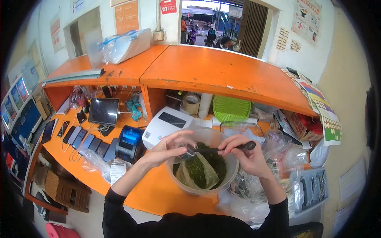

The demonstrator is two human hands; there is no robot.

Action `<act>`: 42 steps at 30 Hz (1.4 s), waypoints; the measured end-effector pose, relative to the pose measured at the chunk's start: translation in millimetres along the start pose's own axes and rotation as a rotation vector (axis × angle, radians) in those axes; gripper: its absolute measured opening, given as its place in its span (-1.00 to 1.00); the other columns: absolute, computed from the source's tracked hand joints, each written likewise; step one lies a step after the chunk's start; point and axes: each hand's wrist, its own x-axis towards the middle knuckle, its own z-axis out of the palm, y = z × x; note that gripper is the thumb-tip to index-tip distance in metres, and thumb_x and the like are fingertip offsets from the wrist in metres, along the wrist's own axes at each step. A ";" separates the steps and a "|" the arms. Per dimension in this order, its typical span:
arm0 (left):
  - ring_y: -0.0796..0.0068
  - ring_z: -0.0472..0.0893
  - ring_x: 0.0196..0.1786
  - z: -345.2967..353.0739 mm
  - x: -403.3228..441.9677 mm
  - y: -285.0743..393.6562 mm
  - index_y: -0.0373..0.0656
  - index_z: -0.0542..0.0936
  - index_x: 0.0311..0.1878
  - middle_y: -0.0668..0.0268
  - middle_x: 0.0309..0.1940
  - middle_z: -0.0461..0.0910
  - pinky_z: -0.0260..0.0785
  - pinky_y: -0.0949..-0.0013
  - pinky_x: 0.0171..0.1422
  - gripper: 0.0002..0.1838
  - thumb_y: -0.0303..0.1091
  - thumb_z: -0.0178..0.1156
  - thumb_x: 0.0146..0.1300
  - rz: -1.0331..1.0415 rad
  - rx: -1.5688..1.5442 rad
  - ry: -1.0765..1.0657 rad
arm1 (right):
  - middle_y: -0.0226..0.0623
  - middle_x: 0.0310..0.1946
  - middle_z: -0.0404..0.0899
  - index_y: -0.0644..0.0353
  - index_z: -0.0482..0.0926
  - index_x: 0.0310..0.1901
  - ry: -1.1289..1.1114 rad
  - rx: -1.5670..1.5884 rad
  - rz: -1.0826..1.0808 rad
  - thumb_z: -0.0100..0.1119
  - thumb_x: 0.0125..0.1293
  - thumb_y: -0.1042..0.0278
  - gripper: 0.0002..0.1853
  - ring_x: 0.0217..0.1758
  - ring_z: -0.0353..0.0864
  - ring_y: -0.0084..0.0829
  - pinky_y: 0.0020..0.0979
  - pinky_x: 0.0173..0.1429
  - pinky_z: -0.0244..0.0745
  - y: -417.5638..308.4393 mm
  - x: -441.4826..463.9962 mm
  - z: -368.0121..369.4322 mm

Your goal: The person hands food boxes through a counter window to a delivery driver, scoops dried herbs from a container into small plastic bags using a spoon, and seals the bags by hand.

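A translucent plastic bucket [233,174] holds chopped green stuff [195,168]. A pale clear plastic bag [207,171] lies inside it, over the green. Above the bucket's right side, my right hand [250,158] is closed on a black-handled spoon [208,150], held level and pointing left. My left hand [168,148] is closed round a small clear plastic cup [187,152] over the bucket's left side. The spoon's head meets the cup there; its exact shape is hard to make out.
Left of the bucket stand a white printer [168,125], a card terminal [129,142], several phones [81,138] and a tablet [104,111]. Plastic bags [254,184] and a blue cutlery tray [309,188] are at the right. An orange shelf [206,71] overhangs the back, with a green lid [231,108] beneath.
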 end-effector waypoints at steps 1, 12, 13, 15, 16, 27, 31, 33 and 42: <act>0.58 0.43 0.05 -2.2 -2.2 -1.2 -0.14 0.21 0.28 0.28 -0.02 0.46 0.28 0.54 0.10 -0.43 -0.34 0.16 0.22 -0.035 -0.150 -0.026 | -0.19 -0.24 0.50 0.35 0.49 -0.32 0.001 -0.028 -0.004 -0.06 0.24 0.66 -0.89 -0.15 0.54 -0.43 -0.45 -0.02 0.45 -6.9 6.1 0.1; 0.53 0.38 0.14 10.8 -28.1 8.2 -0.24 0.20 0.28 0.19 0.10 0.41 0.29 0.39 0.20 -0.21 -0.65 0.31 -0.06 0.004 0.558 0.149 | -0.23 -0.37 0.55 0.42 0.52 -0.28 0.002 -0.021 -0.029 -0.06 0.27 0.64 -0.88 -0.30 0.59 -0.50 -0.55 -0.21 0.50 -11.4 31.5 10.2; 0.53 0.42 0.10 8.9 -31.7 10.6 -0.24 0.23 0.27 0.21 0.06 0.46 0.32 0.41 0.15 -0.26 -0.64 0.30 -0.03 -0.050 0.562 0.132 | -0.22 -0.37 0.55 0.43 0.51 -0.27 0.010 0.009 -0.013 -0.07 0.28 0.63 -0.87 -0.30 0.59 -0.50 -0.55 -0.21 0.50 -10.3 31.2 8.5; 0.54 0.47 0.03 4.4 -38.4 14.9 -0.25 0.28 0.24 0.23 -0.02 0.52 0.36 0.44 0.10 -0.32 -0.62 0.28 0.00 -0.140 0.549 0.104 | -0.20 -0.37 0.55 0.45 0.51 -0.27 0.058 0.054 0.014 -0.09 0.31 0.58 -0.85 -0.32 0.60 -0.47 -0.53 -0.22 0.52 -11.2 30.0 0.8; 0.55 0.49 -0.01 1.9 -41.9 16.9 -0.26 0.29 0.22 0.24 -0.05 0.55 0.37 0.44 0.09 -0.35 -0.62 0.28 0.01 -0.176 0.532 0.094 | -0.19 -0.37 0.55 0.46 0.50 -0.27 0.083 0.076 0.029 -0.10 0.32 0.56 -0.83 -0.32 0.61 -0.45 -0.52 -0.23 0.53 -12.1 28.9 -3.1; 0.51 0.59 -0.14 -8.2 -34.6 5.3 -0.31 0.47 0.03 0.22 -0.21 0.62 0.42 0.46 0.01 -0.55 -0.64 0.27 0.01 -0.179 0.250 0.217 | -0.20 -0.52 0.57 0.47 0.52 -0.39 0.195 -0.112 0.216 -0.01 0.32 0.40 -0.74 -0.47 0.63 -0.50 -0.53 -0.40 0.52 7.8 0.2 -0.3; 0.50 0.61 -0.17 -1.7 -19.8 -6.0 -0.32 0.52 -0.04 0.20 -0.24 0.63 0.44 0.45 -0.01 -0.64 -0.61 0.25 0.03 -0.126 0.140 0.328 | -0.17 -0.55 0.56 0.42 0.55 -0.35 -0.253 -0.370 0.462 0.12 0.24 0.29 -0.72 -0.50 0.63 -0.51 -0.50 -0.46 0.46 42.3 2.2 30.7; 0.53 0.60 -0.18 3.1 -12.4 -9.9 -0.32 0.54 -0.06 0.22 -0.23 0.63 0.43 0.49 -0.01 -0.69 -0.58 0.25 0.07 -0.091 0.137 0.320 | -0.21 -0.43 0.58 0.44 0.52 -0.23 -0.059 -0.396 0.314 0.17 0.21 0.36 -0.75 -0.41 0.60 -0.59 -0.56 -0.39 0.47 46.5 11.7 38.1; 0.49 0.56 -0.05 13.5 0.5 -19.1 -0.32 0.54 -0.04 0.19 -0.12 0.59 0.39 0.45 0.08 -0.59 -0.52 0.34 -0.01 0.012 0.422 0.199 | -0.33 -0.38 0.61 0.34 0.61 -0.23 0.131 0.134 0.205 0.22 0.17 0.41 -0.81 -0.39 0.53 -0.63 -0.61 -0.27 0.42 77.8 37.1 34.5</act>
